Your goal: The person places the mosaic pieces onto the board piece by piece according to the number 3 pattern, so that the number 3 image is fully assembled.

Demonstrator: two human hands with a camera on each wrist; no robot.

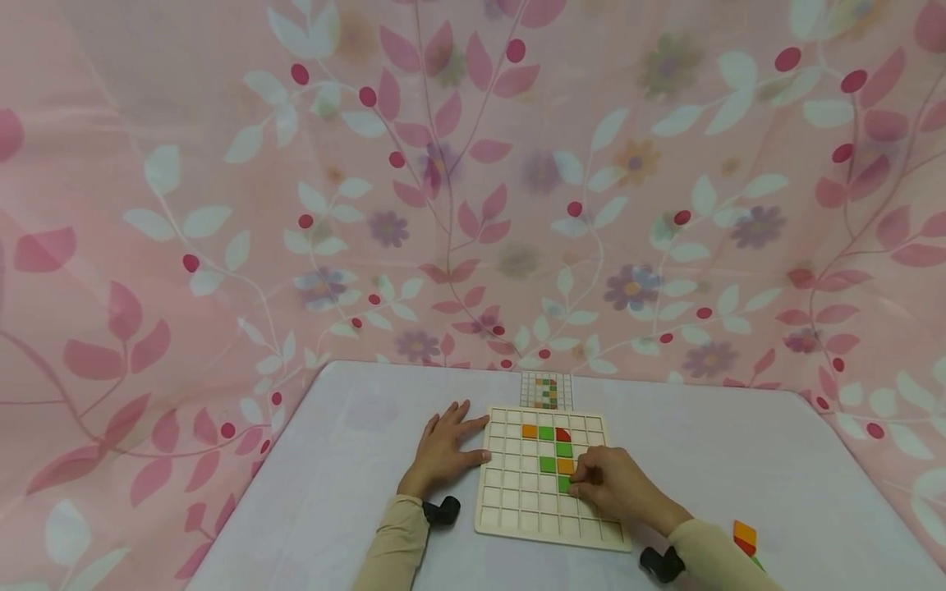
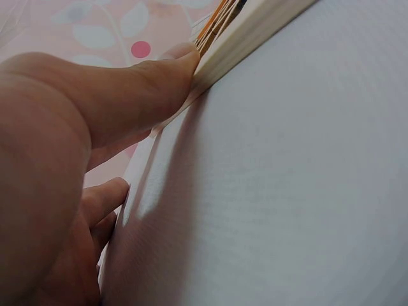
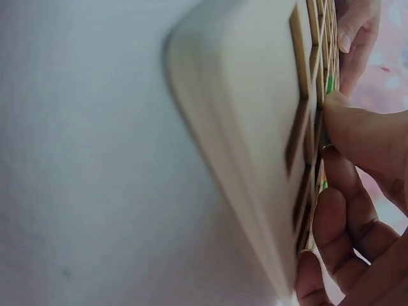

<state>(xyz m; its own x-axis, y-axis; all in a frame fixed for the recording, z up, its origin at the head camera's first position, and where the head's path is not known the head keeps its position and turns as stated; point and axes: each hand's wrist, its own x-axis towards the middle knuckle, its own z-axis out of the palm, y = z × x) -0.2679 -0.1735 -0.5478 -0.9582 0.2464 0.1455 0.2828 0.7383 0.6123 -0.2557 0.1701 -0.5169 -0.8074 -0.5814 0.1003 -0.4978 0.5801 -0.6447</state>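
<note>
A wooden grid board [image 1: 517, 521] lies flat on the white-covered table, with orange, green and red tiles set in several of its cells. My right hand [image 1: 619, 486] is over the right half of the board, thumb and forefinger pinching a green tile [image 1: 564, 485] at a cell just below an orange tile [image 1: 565, 466]. Fingertips partly cover that tile, so how deep it sits cannot be told. My left hand [image 1: 446, 446] rests at the board's left side, its fingers spread; in the left wrist view the thumb [image 2: 146, 89] touches the board's edge [image 2: 248, 44].
Behind the board lies a small pattern card [image 1: 526, 396] printed with a grid and coloured squares. Loose tiles [image 1: 745, 535], orange, red and green, lie at the right by the right sleeve. A pink floral curtain [image 1: 473, 205] hangs behind the table.
</note>
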